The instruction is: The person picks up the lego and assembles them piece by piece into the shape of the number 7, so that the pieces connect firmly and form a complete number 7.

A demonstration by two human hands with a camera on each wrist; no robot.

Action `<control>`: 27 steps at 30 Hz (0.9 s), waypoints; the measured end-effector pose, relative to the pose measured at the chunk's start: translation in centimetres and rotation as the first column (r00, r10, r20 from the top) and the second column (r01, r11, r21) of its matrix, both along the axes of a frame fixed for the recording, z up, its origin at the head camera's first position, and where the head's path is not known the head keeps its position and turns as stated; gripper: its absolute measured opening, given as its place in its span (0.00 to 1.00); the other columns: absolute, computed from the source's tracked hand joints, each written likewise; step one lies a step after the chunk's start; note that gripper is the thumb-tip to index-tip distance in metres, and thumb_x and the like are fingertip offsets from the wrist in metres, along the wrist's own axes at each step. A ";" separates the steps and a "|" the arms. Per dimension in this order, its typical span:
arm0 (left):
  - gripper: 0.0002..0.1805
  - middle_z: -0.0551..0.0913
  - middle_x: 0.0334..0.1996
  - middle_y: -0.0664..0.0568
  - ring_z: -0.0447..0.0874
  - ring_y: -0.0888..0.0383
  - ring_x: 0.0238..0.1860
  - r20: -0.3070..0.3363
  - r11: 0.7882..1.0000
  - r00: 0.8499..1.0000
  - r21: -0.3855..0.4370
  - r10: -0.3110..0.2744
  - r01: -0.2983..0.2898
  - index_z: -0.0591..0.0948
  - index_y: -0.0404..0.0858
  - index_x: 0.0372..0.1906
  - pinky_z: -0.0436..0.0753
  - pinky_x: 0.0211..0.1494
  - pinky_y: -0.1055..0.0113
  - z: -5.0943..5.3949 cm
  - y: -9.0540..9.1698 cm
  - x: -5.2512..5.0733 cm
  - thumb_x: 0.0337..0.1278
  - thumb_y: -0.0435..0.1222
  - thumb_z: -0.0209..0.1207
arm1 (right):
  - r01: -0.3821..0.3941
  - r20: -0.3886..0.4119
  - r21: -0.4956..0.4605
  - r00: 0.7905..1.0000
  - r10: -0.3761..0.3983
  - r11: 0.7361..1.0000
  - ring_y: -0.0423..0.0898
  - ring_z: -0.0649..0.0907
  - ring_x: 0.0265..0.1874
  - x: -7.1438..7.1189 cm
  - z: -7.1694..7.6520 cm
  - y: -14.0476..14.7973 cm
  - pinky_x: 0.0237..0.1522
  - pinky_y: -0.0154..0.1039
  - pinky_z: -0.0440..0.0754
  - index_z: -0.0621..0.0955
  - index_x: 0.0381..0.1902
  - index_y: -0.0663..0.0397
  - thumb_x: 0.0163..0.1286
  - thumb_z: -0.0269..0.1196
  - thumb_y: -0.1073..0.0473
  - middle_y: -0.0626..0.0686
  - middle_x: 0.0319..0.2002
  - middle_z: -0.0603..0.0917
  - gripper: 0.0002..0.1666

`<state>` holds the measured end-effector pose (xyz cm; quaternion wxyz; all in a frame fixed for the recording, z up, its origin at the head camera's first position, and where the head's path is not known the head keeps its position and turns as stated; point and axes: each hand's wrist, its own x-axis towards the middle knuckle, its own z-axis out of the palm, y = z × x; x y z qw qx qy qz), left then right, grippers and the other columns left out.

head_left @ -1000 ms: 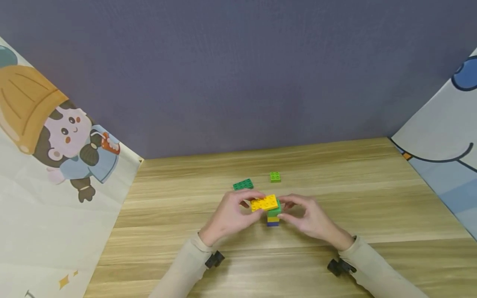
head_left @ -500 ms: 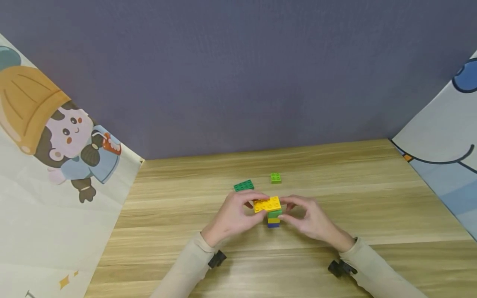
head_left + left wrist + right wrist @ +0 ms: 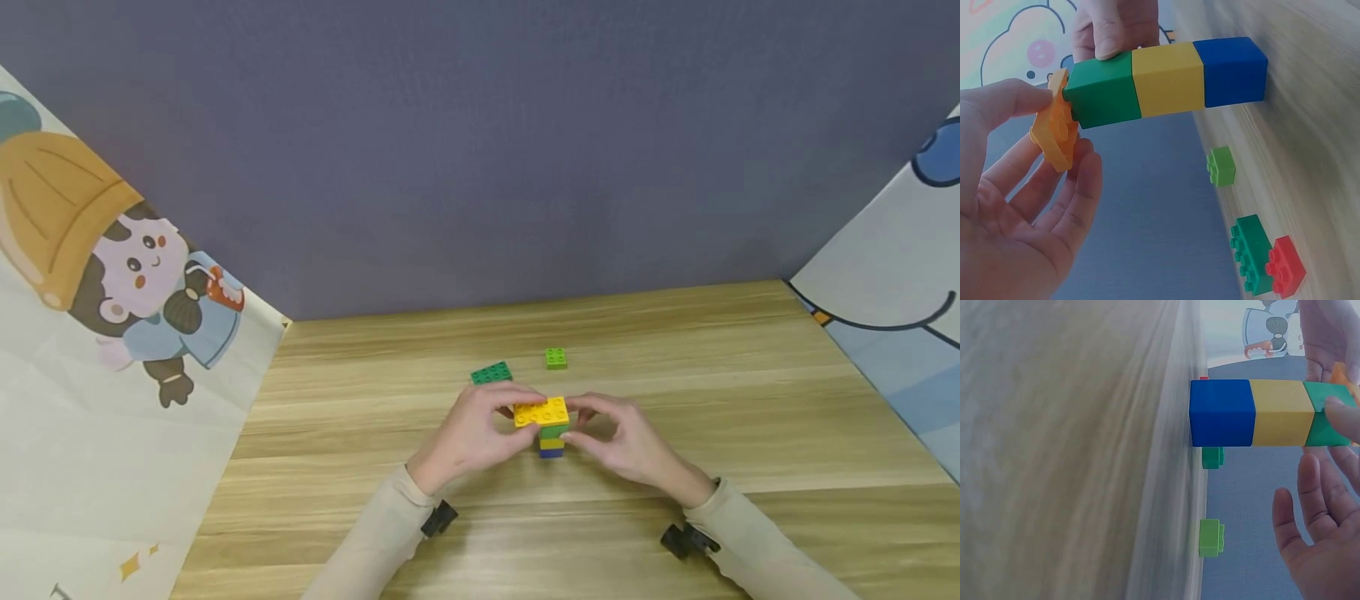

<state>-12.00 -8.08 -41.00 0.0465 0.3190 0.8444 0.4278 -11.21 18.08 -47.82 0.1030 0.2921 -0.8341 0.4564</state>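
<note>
We pinch the flat yellow brick in the left hand by its left end and hold the green block in the right hand. Below the green block sit the square yellow block and, lowest, the blue block. The flat yellow brick overhangs leftward, tilted, with green studs visible beneath. For a sound joint, we should level it, match the studs and press directly above the green block, bracing below.
</note>
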 end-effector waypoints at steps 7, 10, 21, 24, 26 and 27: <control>0.19 0.89 0.61 0.50 0.88 0.60 0.52 0.007 0.999 1.000 -0.041 -0.011 0.011 0.88 0.39 0.61 0.91 0.55 0.56 0.6 0.1 0.1 0.66 0.34 0.69 | 0.002 -0.013 -0.006 1.000 -0.002 1.000 0.37 0.86 0.39 0.0 -0.2 0.0 0.49 0.38 0.85 0.87 0.57 0.56 0.60 0.79 0.65 0.45 0.43 0.92 0.26; 0.19 0.88 0.62 0.50 0.88 0.60 0.52 0.014 0.998 1.000 -0.058 -0.011 0.012 0.88 0.39 0.61 0.90 0.56 0.57 0.8 0.1 0.1 0.66 0.33 0.69 | 0.001 -0.015 -0.009 1.000 -0.001 1.000 0.37 0.86 0.39 0.0 -0.2 0.0 0.49 0.38 0.85 0.87 0.57 0.57 0.60 0.79 0.66 0.45 0.43 0.92 0.26; 0.20 0.89 0.62 0.51 0.88 0.59 0.54 -0.016 0.989 1.000 -0.145 0.009 -0.011 0.87 0.41 0.62 0.88 0.51 0.70 1.7 0.5 0.6 0.67 0.34 0.69 | -0.012 -0.022 -0.023 1.000 0.012 1.000 0.39 0.86 0.38 -0.1 -0.4 0.0 0.48 0.37 0.85 0.87 0.57 0.56 0.60 0.78 0.66 0.47 0.44 0.93 0.25; 0.20 0.88 0.62 0.51 0.89 0.57 0.57 -0.028 0.987 1.000 -0.162 0.008 -0.012 0.87 0.41 0.63 0.87 0.51 0.73 1.8 0.5 0.6 0.67 0.34 0.70 | -0.009 -0.008 -0.016 1.000 0.009 1.000 0.37 0.86 0.38 -0.1 -0.3 0.0 0.48 0.37 0.85 0.87 0.57 0.56 0.61 0.78 0.66 0.45 0.43 0.92 0.26; 0.20 0.88 0.62 0.51 0.89 0.56 0.57 -0.034 0.986 0.999 -0.166 0.008 -0.013 0.87 0.41 0.63 0.86 0.50 0.74 1.9 0.6 0.6 0.67 0.34 0.70 | -0.009 0.001 -0.011 1.000 0.009 1.000 0.35 0.85 0.38 0.0 -0.2 -0.1 0.48 0.38 0.87 0.86 0.58 0.57 0.61 0.78 0.66 0.45 0.43 0.92 0.25; 0.20 0.89 0.62 0.51 0.89 0.56 0.57 -0.036 0.986 0.999 -0.167 0.007 -0.013 0.87 0.41 0.63 0.86 0.50 0.74 1.9 0.6 0.6 0.67 0.34 0.70 | -0.010 0.007 -0.010 1.000 0.010 1.000 0.35 0.85 0.38 0.1 -0.1 -0.1 0.47 0.39 0.88 0.86 0.58 0.57 0.62 0.78 0.65 0.46 0.43 0.92 0.26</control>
